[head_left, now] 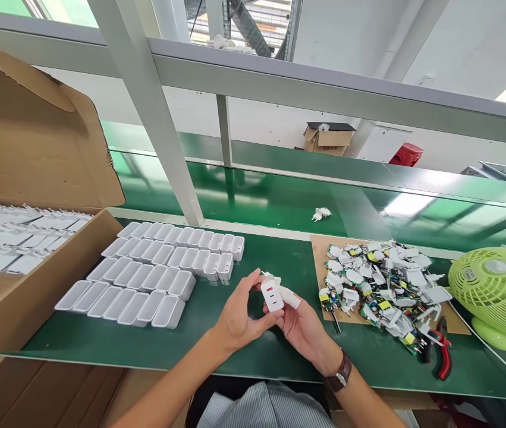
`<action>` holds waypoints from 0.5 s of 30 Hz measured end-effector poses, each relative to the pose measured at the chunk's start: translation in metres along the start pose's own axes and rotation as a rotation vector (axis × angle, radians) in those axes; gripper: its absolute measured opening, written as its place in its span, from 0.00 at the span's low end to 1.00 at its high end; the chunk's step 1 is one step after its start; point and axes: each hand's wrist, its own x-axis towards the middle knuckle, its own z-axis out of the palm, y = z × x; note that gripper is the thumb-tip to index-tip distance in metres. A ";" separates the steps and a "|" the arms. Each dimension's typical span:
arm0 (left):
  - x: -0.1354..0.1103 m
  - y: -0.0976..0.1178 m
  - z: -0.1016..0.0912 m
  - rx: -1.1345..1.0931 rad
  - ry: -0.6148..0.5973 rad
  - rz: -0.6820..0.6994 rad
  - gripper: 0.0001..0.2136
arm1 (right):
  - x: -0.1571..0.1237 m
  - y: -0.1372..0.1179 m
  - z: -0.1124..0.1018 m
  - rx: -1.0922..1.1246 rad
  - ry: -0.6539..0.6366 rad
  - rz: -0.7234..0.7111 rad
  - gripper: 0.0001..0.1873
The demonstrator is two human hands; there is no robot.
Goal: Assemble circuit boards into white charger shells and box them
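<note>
A white USB charger with port slots, one of them red, is held over the bench in front of me. My left hand grips it from the left, thumb and index finger curled around it. From the right, my right hand has its fingers closed on the same charger; one finger wears a white cover. Part of the charger's back end is hidden by the fingers. To the left stand rows of white charger housings. Right of my hands is a heap of circuit boards with white plastic parts.
Red-handled pliers lie beside the heap, near a green fan with a cable. A cardboard box of white parts stands at left. One small white piece lies behind a low rail.
</note>
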 end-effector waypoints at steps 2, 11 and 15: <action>0.001 0.005 0.003 0.016 0.016 0.011 0.41 | -0.002 0.001 -0.004 0.028 -0.004 0.004 0.17; 0.002 0.012 0.001 0.066 -0.068 0.036 0.39 | -0.008 0.000 -0.014 -0.412 0.109 -0.266 0.17; 0.000 0.006 -0.005 0.040 -0.244 -0.023 0.30 | -0.006 0.010 -0.031 -1.103 0.266 -0.715 0.12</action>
